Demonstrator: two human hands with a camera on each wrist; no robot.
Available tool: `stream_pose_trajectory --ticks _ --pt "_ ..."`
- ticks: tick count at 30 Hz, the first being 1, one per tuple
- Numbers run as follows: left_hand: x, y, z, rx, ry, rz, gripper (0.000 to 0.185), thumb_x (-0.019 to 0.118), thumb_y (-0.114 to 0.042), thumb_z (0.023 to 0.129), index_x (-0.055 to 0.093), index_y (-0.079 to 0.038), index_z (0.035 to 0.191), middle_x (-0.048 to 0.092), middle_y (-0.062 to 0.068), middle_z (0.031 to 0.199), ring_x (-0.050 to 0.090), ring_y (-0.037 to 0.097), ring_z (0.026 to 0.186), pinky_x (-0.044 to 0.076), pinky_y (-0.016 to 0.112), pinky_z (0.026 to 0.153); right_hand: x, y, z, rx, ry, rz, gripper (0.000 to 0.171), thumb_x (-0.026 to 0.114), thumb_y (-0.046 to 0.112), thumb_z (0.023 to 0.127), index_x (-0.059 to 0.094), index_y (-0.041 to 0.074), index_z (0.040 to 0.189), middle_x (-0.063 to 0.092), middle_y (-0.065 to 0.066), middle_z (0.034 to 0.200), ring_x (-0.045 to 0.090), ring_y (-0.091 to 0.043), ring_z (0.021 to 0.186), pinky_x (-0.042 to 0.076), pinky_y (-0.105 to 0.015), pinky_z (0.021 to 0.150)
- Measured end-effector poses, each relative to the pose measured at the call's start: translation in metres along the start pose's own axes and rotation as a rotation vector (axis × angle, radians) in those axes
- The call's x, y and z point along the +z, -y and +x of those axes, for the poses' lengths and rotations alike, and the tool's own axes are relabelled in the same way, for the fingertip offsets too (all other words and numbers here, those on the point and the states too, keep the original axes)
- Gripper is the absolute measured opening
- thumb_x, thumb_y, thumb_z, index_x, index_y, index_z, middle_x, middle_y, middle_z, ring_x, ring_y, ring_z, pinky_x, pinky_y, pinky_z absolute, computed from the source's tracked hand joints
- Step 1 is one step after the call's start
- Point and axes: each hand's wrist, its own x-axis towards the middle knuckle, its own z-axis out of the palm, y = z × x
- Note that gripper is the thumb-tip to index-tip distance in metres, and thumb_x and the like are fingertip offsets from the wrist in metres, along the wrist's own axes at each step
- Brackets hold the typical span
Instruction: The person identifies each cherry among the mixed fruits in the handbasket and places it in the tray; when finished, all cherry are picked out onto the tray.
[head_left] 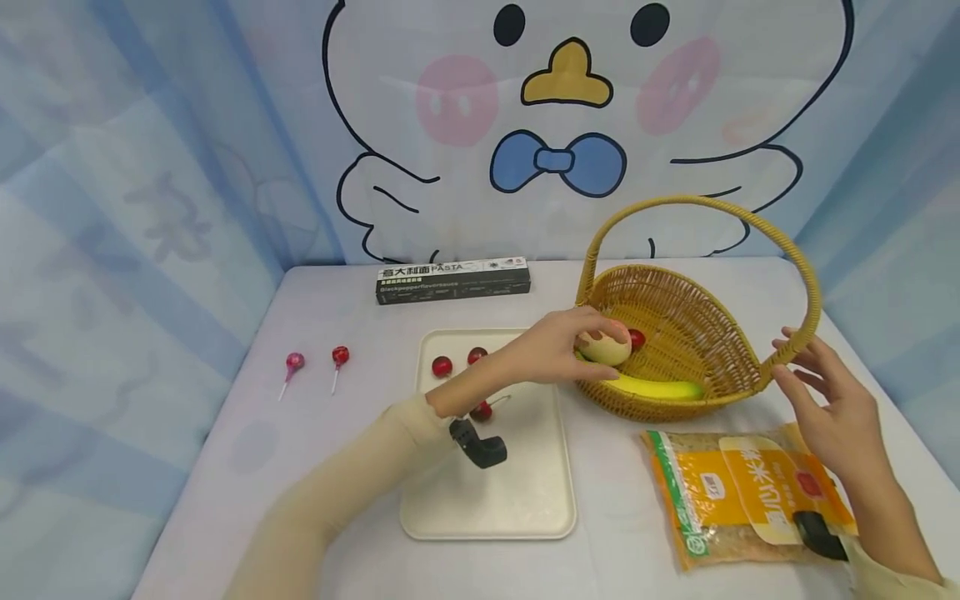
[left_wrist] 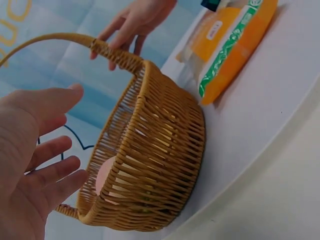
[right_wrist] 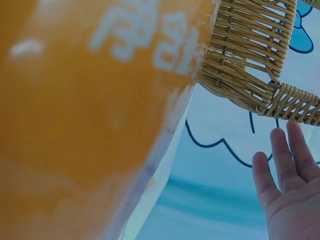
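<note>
A wicker basket with a tall arched handle stands at the right. In it lie a pale yellow and pink round fruit, perhaps a peach, a banana and a red cherry. My left hand is over the basket's left side beside the round fruit; the left wrist view shows its fingers spread, holding nothing. On the basket's other side my right hand is at the handle's base, its fingers fairly straight and at or touching the handle.
A cream tray with several cherries lies under my left forearm. Two lollipops are at the left, and a pasta box is at the back. An orange bag of grain lies in front of the basket.
</note>
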Motion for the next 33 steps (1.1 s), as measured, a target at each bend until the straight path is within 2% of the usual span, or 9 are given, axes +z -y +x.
stream_pose_trajectory --ticks 5,9,13,17,19,23,26,29,33 --pt "0.000 -0.004 0.029 -0.006 0.066 0.057 0.048 0.082 -0.034 0.095 0.069 -0.015 0.138 0.067 0.003 0.141 0.062 0.020 0.127 0.053 0.021 0.103 0.000 -0.001 0.002 -0.006 0.005 0.008 0.057 0.062 0.024 0.109 0.044 0.035 0.162 0.049 0.043 0.134 0.041 0.027 0.117 0.030 0.010 0.097" --pt "-0.001 -0.006 0.051 0.004 0.116 0.095 0.048 0.080 -0.035 0.097 0.069 -0.015 0.139 0.067 0.002 0.143 0.063 0.020 0.124 0.051 0.022 0.099 0.001 -0.002 0.002 -0.018 0.009 0.009 0.058 0.062 0.023 0.109 0.044 0.034 0.163 0.048 0.044 0.133 0.041 0.028 0.117 0.030 0.010 0.097" --pt "0.000 -0.007 0.074 0.005 0.172 0.145 0.050 0.078 -0.038 0.098 0.066 -0.015 0.141 0.067 0.001 0.144 0.062 0.021 0.127 0.049 0.021 0.103 0.001 -0.004 0.002 -0.038 0.007 0.026 0.057 0.063 0.020 0.109 0.045 0.031 0.162 0.049 0.044 0.132 0.042 0.027 0.118 0.032 0.009 0.098" --pt "0.000 -0.008 0.099 -0.017 0.283 0.166 0.053 0.074 -0.041 0.101 0.064 -0.014 0.145 0.065 0.003 0.149 0.057 0.024 0.141 0.046 0.024 0.111 0.000 -0.005 0.002 -0.023 0.008 0.027 0.058 0.063 0.022 0.109 0.045 0.033 0.162 0.050 0.044 0.132 0.043 0.027 0.118 0.032 0.009 0.097" --pt "0.000 -0.008 0.112 -0.057 0.359 0.161 0.054 0.071 -0.044 0.102 0.063 -0.015 0.147 0.061 0.003 0.154 0.054 0.022 0.145 0.045 0.023 0.114 -0.001 -0.006 0.002 -0.019 0.007 0.024 0.058 0.063 0.022 0.109 0.045 0.033 0.162 0.050 0.044 0.133 0.042 0.027 0.117 0.032 0.009 0.097" --pt "-0.004 -0.008 0.134 -0.185 0.484 0.157 0.060 0.060 -0.055 0.104 0.058 -0.021 0.153 0.056 -0.003 0.159 0.050 0.014 0.149 0.045 0.023 0.116 0.000 -0.009 0.002 -0.035 -0.005 0.029 0.058 0.064 0.019 0.108 0.046 0.030 0.162 0.051 0.043 0.134 0.042 0.028 0.118 0.032 0.009 0.098" --pt "-0.008 -0.007 0.144 -0.300 0.508 0.166 0.071 0.050 -0.064 0.104 0.046 -0.023 0.162 0.046 -0.005 0.167 0.043 0.013 0.155 0.041 0.028 0.123 0.002 -0.008 0.002 -0.047 -0.009 0.034 0.057 0.064 0.018 0.108 0.047 0.029 0.161 0.050 0.044 0.133 0.043 0.028 0.118 0.032 0.009 0.098" --pt "-0.010 -0.005 0.149 -0.389 0.519 0.100 0.076 0.037 -0.069 0.106 0.029 -0.028 0.170 0.042 -0.002 0.171 0.036 0.016 0.161 0.033 0.034 0.131 0.002 -0.008 0.001 -0.055 -0.006 0.035 0.057 0.064 0.018 0.108 0.047 0.029 0.161 0.051 0.044 0.133 0.042 0.028 0.118 0.032 0.008 0.098" --pt "-0.008 -0.004 0.155 -0.432 0.560 -0.021 0.073 0.017 -0.072 0.106 0.010 -0.040 0.172 0.048 0.000 0.168 0.033 0.019 0.162 0.025 0.042 0.135 0.002 -0.010 0.001 -0.061 -0.008 0.034 0.058 0.064 0.018 0.108 0.046 0.030 0.162 0.051 0.044 0.134 0.042 0.029 0.118 0.032 0.008 0.098"
